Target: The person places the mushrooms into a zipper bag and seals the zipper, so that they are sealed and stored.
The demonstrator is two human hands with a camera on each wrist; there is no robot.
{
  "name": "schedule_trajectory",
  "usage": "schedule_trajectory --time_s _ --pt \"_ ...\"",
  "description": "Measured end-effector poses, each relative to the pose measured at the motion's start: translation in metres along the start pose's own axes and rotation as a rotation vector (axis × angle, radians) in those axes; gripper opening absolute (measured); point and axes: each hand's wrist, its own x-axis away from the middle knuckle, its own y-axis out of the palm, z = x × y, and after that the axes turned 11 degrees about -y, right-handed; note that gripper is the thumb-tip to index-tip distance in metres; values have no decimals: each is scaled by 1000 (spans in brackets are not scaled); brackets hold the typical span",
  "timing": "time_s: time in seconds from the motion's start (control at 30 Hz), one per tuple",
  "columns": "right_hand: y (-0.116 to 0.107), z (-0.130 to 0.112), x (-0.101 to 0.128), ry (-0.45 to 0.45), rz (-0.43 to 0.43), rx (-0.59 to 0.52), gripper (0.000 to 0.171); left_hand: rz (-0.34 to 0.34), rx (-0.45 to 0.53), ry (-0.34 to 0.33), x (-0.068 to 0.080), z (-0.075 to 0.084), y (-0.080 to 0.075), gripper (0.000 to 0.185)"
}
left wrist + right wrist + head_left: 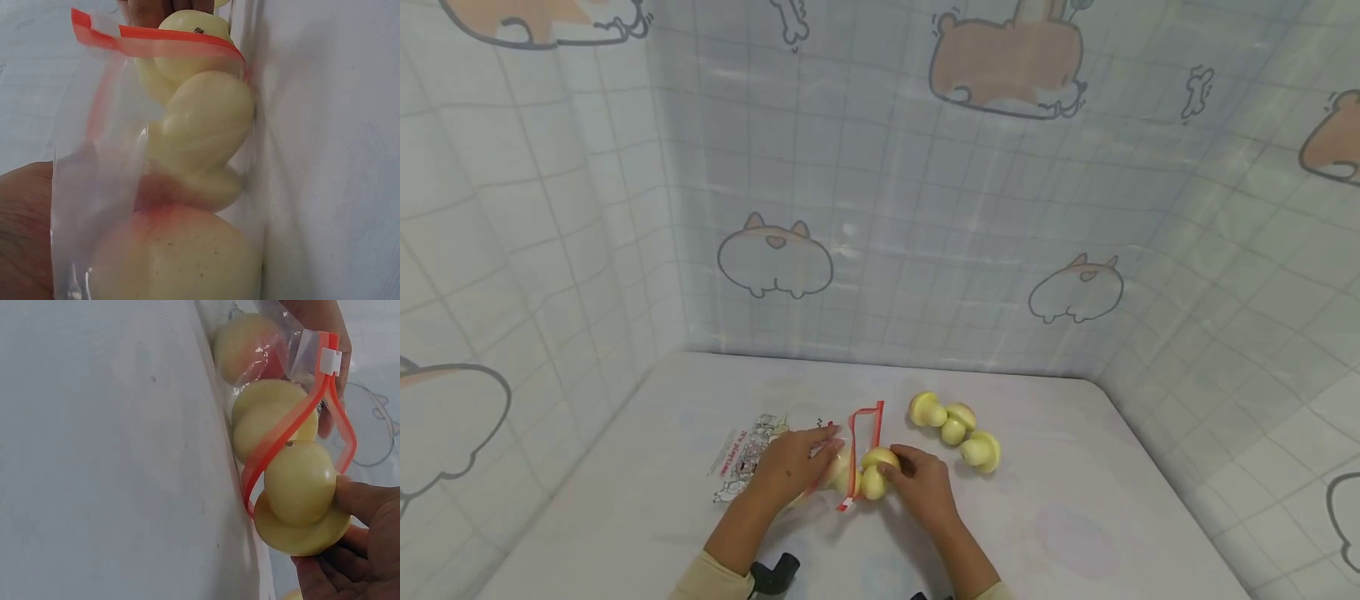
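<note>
Low in the centre of the head view, the left hand (790,467) is lying flat, fingers straight, pressing down the clear zip bag (820,471) on the table (1075,517). The right hand (925,487), fingers curled, is gripping a yellow toy mushroom (876,471) at the bag's red-edged mouth (861,446). Three more mushrooms (958,432) are lying just right of it.
</note>
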Motion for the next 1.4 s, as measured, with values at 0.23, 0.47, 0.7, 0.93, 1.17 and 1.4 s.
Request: schedule_trajectory --time_s 0.23,0.47,0.7,0.93,1.17,1.4 --pt "7 -1 -4 -6 -4 8 44 -6 8 4 1 0 -1 40" --pt "11 -1 -7 -7 1 -1 43 -1 4 8 3 3 -2 39" --pt "21 0 -10 -4 2 -24 42 -1 3 1 1 5 -3 40" --pt "31 -3 -13 5 -7 -41 41 9 3 -9 2 6 -3 38" --pt "39 -8 -14 -8 10 -36 30 13 10 -8 1 5 -2 38" --pt "42 -8 -16 26 -18 -66 29 16 14 6 1 4 -1 38"
